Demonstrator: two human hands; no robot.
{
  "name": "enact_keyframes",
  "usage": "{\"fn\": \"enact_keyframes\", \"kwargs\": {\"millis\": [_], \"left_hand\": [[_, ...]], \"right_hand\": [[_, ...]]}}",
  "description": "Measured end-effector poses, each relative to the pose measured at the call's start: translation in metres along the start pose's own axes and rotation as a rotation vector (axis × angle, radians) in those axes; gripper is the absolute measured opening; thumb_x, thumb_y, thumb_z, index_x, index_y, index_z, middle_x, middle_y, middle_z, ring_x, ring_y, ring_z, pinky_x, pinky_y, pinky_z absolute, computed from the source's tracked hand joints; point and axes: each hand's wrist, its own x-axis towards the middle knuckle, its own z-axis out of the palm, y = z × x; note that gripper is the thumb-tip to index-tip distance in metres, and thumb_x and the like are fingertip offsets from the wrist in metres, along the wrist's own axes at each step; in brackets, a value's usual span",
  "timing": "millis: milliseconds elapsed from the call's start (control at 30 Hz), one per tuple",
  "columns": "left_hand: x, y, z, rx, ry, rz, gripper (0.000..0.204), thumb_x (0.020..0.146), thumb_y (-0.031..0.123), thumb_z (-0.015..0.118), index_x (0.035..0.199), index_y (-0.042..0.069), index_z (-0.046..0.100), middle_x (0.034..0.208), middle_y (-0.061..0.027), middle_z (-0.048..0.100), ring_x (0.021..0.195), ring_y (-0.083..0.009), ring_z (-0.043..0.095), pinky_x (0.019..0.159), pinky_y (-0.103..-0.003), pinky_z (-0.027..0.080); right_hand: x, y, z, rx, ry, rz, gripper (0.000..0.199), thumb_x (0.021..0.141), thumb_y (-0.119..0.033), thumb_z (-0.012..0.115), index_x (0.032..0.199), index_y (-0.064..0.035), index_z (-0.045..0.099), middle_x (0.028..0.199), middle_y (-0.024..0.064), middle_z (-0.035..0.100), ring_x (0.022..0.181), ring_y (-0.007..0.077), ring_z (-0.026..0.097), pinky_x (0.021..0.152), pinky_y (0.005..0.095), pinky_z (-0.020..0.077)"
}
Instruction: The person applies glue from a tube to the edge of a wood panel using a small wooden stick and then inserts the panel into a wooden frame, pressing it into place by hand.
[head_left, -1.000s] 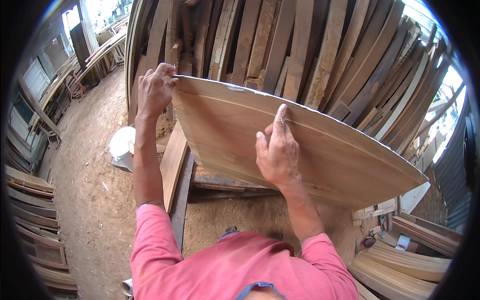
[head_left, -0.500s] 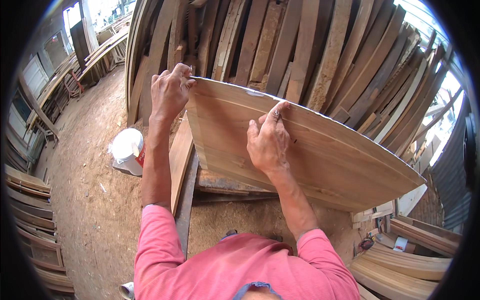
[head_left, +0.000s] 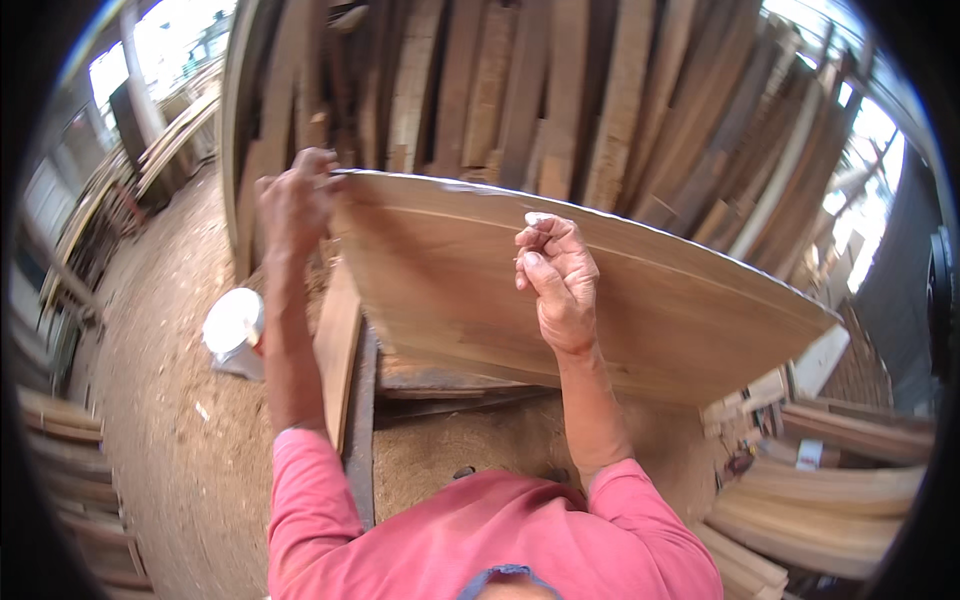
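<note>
A wide wooden panel (head_left: 470,290) stands tilted before me, with a white paste-like line along its upper edge. At its upper left corner is my left hand (head_left: 297,200), its fingers closed over the corner and smeared by motion. My right hand (head_left: 562,285) is raised in front of the panel, apart from the white edge. Its fingers are curled in toward the thumb, and white stuff coats a fingertip; no object shows in it. Beneath the panel lies a dark, worn support surface (head_left: 440,378), partly hidden.
Many boards (head_left: 520,100) lean upright behind the panel. A white bucket (head_left: 235,325) stands on the floor at left, near a long plank (head_left: 337,350). Stacked timber (head_left: 820,500) lies at the lower right, and more wood pieces (head_left: 75,470) at the lower left.
My right hand has come away from the panel's top edge and turned, its fingers now curled. My left hand remains at the corner. The whole view has shifted slightly.
</note>
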Motion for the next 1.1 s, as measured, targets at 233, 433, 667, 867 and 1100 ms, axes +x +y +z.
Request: {"fn": "enact_keyframes", "kwargs": {"millis": [233,433,667,867,1100], "left_hand": [[-0.01,-0.02,-0.004,-0.096,-0.002,-0.143,0.029,0.086,0.019,0.074,0.112,0.013,0.065,0.102,-0.0072,0.075,0.096,-0.0273,0.072,0.082,-0.038,0.055],[-0.01,-0.023,0.01,-0.092,-0.043,-0.126,0.028,0.091,0.015,0.069,0.119,0.013,0.063,0.111,-0.006,0.073,0.109,-0.0224,0.069,0.089,-0.037,0.051],[-0.012,-0.032,0.014,-0.116,-0.057,-0.118,0.03,0.091,0.013,0.069,0.12,0.011,0.063,0.108,-0.0074,0.073,0.104,-0.021,0.069,0.09,-0.035,0.049],[-0.012,-0.033,0.012,-0.104,-0.044,-0.114,0.029,0.093,0.018,0.068,0.12,0.008,0.063,0.108,-0.0091,0.073,0.104,-0.0219,0.069,0.091,-0.036,0.049],[-0.013,-0.032,0.016,-0.104,-0.053,-0.139,0.031,0.095,0.022,0.066,0.122,0.007,0.063,0.111,-0.0102,0.073,0.106,-0.0226,0.069,0.092,-0.037,0.049]], "right_hand": [[-0.043,-0.1,-0.119,-1.048,0.331,-0.31,0.042,0.088,0.003,0.052,0.128,-0.0036,0.063,0.099,0.0096,0.06,0.075,0.0101,0.054,0.063,0.0247,0.0464],[-0.068,-0.161,-0.234,-1.667,0.582,-0.318,0.037,0.087,0.0,0.055,0.122,-0.0016,0.066,0.099,0.0148,0.06,0.088,0.0261,0.061,0.077,0.0388,0.0505],[-0.059,-0.176,-0.286,-1.808,0.587,-0.302,0.033,0.086,0.0,0.056,0.116,-0.0017,0.069,0.101,0.0174,0.06,0.094,0.0325,0.06,0.083,0.0413,0.0495],[-0.056,-0.17,-0.285,-1.74,0.521,-0.435,0.03,0.085,0.0,0.056,0.112,-0.0006,0.068,0.102,0.0189,0.06,0.096,0.0333,0.06,0.084,0.0422,0.049],[-0.065,-0.181,-0.3,-1.923,0.588,-0.335,0.038,0.084,0.002,0.057,0.12,-0.0038,0.066,0.103,0.0156,0.058,0.096,0.0321,0.058,0.082,0.0419,0.0495]]}}
